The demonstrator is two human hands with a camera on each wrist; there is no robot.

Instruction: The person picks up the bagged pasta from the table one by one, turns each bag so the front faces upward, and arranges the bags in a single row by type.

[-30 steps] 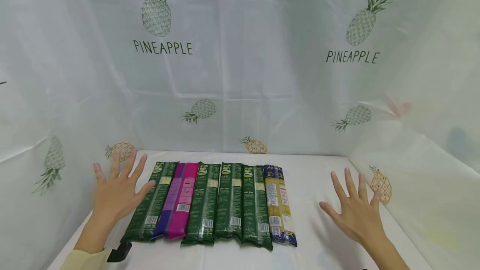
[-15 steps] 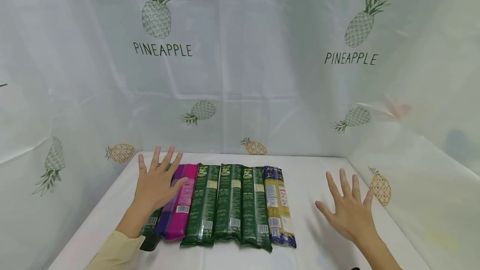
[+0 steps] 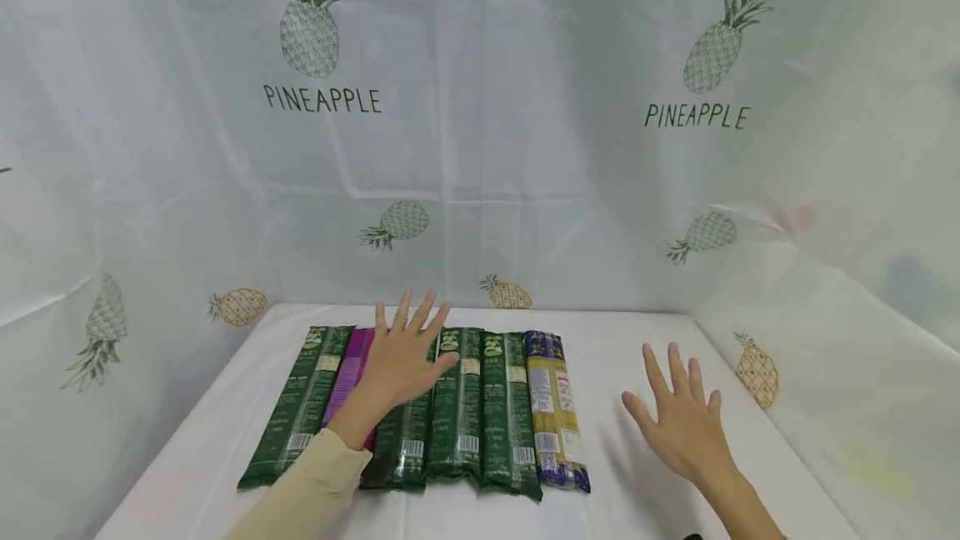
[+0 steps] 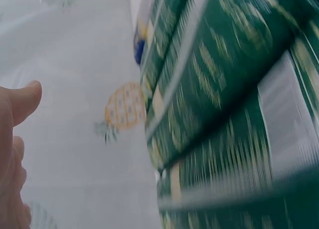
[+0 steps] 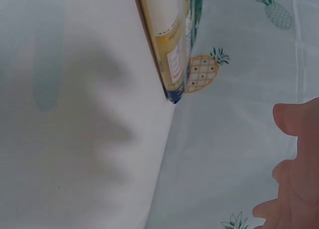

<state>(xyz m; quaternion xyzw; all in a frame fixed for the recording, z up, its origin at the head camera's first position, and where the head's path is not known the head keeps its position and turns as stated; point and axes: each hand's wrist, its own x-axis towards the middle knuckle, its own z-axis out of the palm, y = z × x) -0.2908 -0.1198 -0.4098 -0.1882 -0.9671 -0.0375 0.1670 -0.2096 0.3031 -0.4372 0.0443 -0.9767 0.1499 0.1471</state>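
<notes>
My left hand point(image 3: 403, 361), fingers spread, hovers over the row of spaghetti packets and covers parts of a purple-pink packet point(image 3: 347, 386) and the green packet point(image 3: 405, 444) beside it. Nothing is in its grasp. Another green packet point(image 3: 295, 415) lies at the row's left end. Two more green packets, a middle one point(image 3: 456, 415) and one further right point(image 3: 508, 415), lie uncovered. A gold and blue packet point(image 3: 553, 407) closes the row on the right. Out to the right of it, my right hand point(image 3: 678, 427) is held with fingers spread and holds nothing, casting a shadow on the table.
The packets lie side by side on a white-covered table point(image 3: 615, 373). A pale sheet point(image 3: 517, 148) printed with pineapples hangs behind and along both sides. In the left wrist view, blurred green packets point(image 4: 209, 79) fill the right side.
My left hand has swept rightward from the left-end green packet across the purple-pink one, uncovering the left-end packet. My right hand has drifted slightly left. The packets stay where they were.
</notes>
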